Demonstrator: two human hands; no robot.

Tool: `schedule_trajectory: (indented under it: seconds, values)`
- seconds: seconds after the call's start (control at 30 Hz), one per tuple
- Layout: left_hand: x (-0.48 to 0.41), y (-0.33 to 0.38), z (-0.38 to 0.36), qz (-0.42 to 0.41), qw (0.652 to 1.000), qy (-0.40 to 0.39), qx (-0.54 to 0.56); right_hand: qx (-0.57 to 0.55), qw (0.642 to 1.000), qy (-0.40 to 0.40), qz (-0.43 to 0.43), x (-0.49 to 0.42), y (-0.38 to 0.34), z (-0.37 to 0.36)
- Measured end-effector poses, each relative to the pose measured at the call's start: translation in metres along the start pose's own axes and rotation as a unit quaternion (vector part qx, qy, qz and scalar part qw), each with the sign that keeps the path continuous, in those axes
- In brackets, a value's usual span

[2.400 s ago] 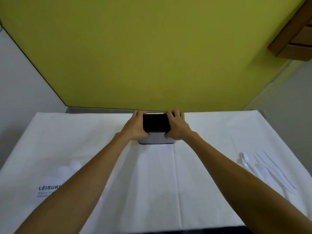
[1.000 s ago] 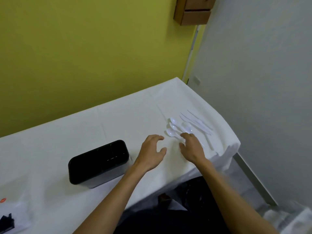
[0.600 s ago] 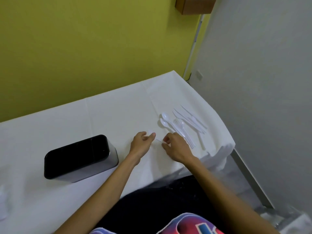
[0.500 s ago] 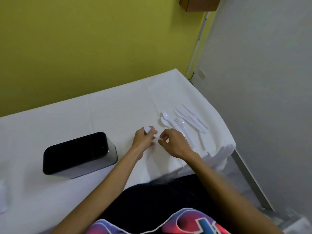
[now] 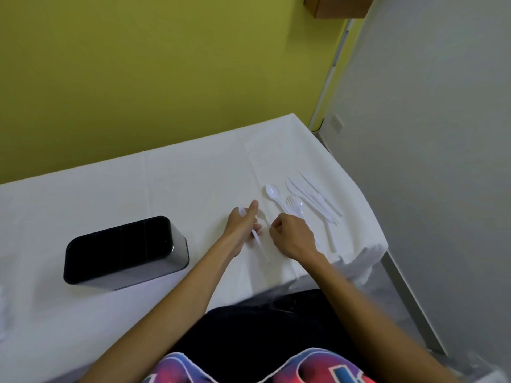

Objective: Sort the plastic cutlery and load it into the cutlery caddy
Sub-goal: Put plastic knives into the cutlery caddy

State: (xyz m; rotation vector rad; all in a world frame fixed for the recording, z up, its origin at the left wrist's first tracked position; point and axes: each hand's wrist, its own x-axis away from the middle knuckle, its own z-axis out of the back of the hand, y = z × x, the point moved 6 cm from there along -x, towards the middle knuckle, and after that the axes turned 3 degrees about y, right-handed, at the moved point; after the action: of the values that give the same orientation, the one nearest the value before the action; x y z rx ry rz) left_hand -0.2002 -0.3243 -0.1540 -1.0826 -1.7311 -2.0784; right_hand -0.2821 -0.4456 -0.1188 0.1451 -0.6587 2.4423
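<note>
While your left hand holds a white spoon and your right hand curls beside loose cutlery, the black caddy sits left on the white-clothed counter against a yellow-green wall.

light: even, soft | shadows: faint | blur: slight | edges: wide-angle bending

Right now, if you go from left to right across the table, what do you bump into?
Black cutlery caddy → left hand holding a white plastic spoon → right hand → loose spoon → fork → knives.
</note>
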Motion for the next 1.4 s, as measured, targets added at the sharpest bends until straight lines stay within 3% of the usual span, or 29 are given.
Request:
schedule_trajectory:
  seconds: [0.13, 0.23, 0.3, 0.47, 0.6, 0.7, 0.93, 1.1, 1.2, 1.4]
  values:
    - [-0.003, 0.001, -0.004, -0.028, 0.998, 0.003, -0.053, -0.081, 0.996, -0.034, 0.003, 0.003, -0.006, 0.007]
    - [-0.006, 0.001, -0.001, -0.031, 0.997, 0.012, -0.075, -0.203, 0.975, -0.083, -0.041, -0.001, -0.002, 0.009]
    - [-0.007, 0.003, -0.002, -0.04, 0.997, 0.0, -0.073, -0.228, 0.966, -0.116, -0.039, -0.004, -0.002, 0.01]
    - [-0.009, 0.0, 0.003, -0.011, 1.0, 0.011, 0.004, -0.044, 0.998, 0.044, -0.03, -0.024, 0.016, 0.02]
    - [-0.008, -0.001, 0.007, 0.006, 0.999, 0.021, 0.046, 0.075, 0.996, 0.046, -0.005, -0.027, 0.018, 0.007]
    - [-0.007, 0.003, 0.011, -0.004, 0.999, 0.04, 0.026, 0.071, 0.997, 0.037, -0.006, -0.028, 0.02, 0.004]
    - [-0.012, 0.011, 0.01, -0.056, 0.997, 0.033, -0.046, -0.061, 0.995, 0.074, -0.007, -0.016, 0.017, 0.02]
    - [-0.009, 0.02, 0.004, -0.072, 0.995, 0.038, -0.062, -0.092, 0.994, 0.007, 0.055, 0.001, -0.006, 0.012]
    - [-0.007, 0.02, 0.006, -0.079, 0.994, 0.038, -0.062, -0.116, 0.991, 0.02, 0.064, -0.001, -0.008, 0.009]
    - [-0.004, 0.009, 0.013, -0.023, 0.999, 0.038, 0.026, 0.03, 0.999, 0.019, 0.002, -0.015, 0.007, 0.001]
